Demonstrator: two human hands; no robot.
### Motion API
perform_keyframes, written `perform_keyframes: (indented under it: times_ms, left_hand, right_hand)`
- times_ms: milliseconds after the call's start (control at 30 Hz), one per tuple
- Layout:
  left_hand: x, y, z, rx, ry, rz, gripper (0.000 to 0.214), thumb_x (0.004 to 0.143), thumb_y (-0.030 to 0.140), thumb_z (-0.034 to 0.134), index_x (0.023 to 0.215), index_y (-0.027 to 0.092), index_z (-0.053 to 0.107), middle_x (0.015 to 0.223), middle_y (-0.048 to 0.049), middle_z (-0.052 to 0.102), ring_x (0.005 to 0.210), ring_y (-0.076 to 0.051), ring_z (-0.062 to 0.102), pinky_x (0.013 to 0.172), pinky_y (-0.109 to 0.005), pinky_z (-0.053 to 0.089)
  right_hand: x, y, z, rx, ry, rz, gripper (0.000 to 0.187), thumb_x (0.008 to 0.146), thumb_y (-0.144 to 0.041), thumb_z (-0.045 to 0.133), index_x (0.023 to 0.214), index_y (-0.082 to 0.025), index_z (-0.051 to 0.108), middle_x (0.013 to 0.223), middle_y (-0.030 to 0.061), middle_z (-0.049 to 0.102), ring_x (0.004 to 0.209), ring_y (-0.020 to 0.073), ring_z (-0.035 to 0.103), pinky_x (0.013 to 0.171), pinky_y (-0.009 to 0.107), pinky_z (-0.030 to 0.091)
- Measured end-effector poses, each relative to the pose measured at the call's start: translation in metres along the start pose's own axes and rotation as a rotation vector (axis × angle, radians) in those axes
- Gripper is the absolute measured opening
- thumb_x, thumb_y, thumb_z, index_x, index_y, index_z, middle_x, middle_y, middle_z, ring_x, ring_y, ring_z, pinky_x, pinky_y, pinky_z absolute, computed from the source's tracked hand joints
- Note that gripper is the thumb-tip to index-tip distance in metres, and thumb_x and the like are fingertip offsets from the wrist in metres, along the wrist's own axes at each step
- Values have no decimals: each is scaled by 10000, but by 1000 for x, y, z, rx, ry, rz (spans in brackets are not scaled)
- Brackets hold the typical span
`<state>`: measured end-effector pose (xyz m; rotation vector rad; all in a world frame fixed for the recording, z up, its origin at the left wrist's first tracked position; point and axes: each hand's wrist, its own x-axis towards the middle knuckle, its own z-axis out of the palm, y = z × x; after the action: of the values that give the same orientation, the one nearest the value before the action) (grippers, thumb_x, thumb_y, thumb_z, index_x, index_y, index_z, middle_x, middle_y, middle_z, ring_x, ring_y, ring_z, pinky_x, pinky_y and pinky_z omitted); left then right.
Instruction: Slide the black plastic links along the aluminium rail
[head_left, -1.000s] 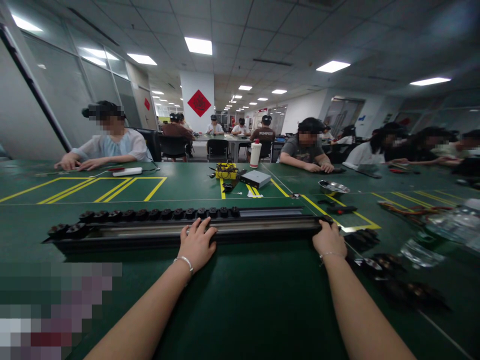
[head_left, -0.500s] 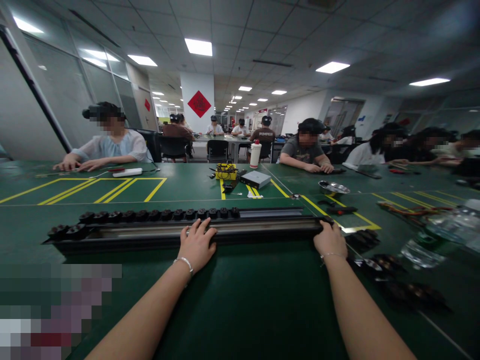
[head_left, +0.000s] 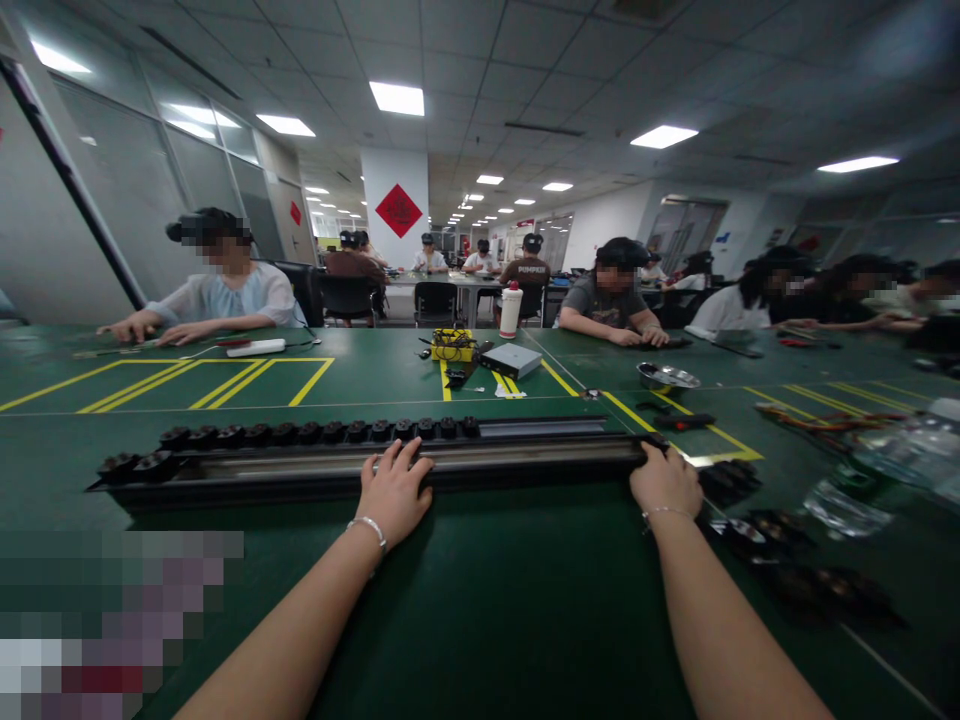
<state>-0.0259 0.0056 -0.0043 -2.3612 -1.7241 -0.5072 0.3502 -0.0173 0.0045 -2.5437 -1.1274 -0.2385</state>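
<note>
A long black rail (head_left: 525, 463) with a metallic channel lies across the green table (head_left: 525, 600) before me. My left hand (head_left: 394, 487) rests on its middle, fingers spread over the top and thumb at the near side. At the right end, my right hand (head_left: 666, 482) is closed around the rail's tip, where a small dark part shows by the fingertips; its other fingers are hidden. Two round black modules (head_left: 155, 464) sit at the rail's left end. Behind it, several similar modules (head_left: 309, 432) line a second rail (head_left: 544, 427).
Right of my hand lie loose black modules (head_left: 776, 530), a clear plastic bottle (head_left: 851, 500), wires (head_left: 825, 420) and a black-and-red tool (head_left: 684, 421). Farther back are a metal bowl (head_left: 667, 378), a grey box (head_left: 511, 359) and a white bottle (head_left: 510, 312). Co-workers sit across the table.
My right hand has shifted very slightly to the right at the rail's end. My left hand and the rail look unmoved. A co-worker's hand at far left has moved a little outward.
</note>
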Motion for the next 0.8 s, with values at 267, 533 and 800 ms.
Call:
perform_keyframes:
  times_ms: [267, 533, 800]
  left_hand:
    - [0, -2, 2, 6, 10, 7, 333, 728, 334, 481, 1054, 341, 548, 1389, 15, 378, 1284, -259, 273, 991, -497, 204]
    - [0, -2, 3, 8, 17, 15, 328, 729, 338, 484, 1051, 341, 547, 1386, 11, 383, 1284, -259, 273, 989, -499, 205]
    - [0, -1, 1, 5, 5, 7, 335, 725, 332, 483, 1053, 343, 548, 1386, 9, 383, 1285, -260, 271, 986, -501, 206]
  right_hand:
    - [-1, 0, -1, -2, 9, -24, 485, 813, -224, 295, 1271, -236, 454, 1325, 121, 371, 1208, 302, 310, 929, 446, 344]
    - [4, 6, 2, 15, 20, -43, 471, 783, -265, 355, 1237, -266, 479, 1312, 98, 386, 1199, 304, 312, 933, 476, 330]
    - [5, 5, 9, 11, 53, -20, 449, 794, -250, 336, 1225, -234, 459, 1300, 121, 384, 1229, 323, 264, 942, 537, 269]
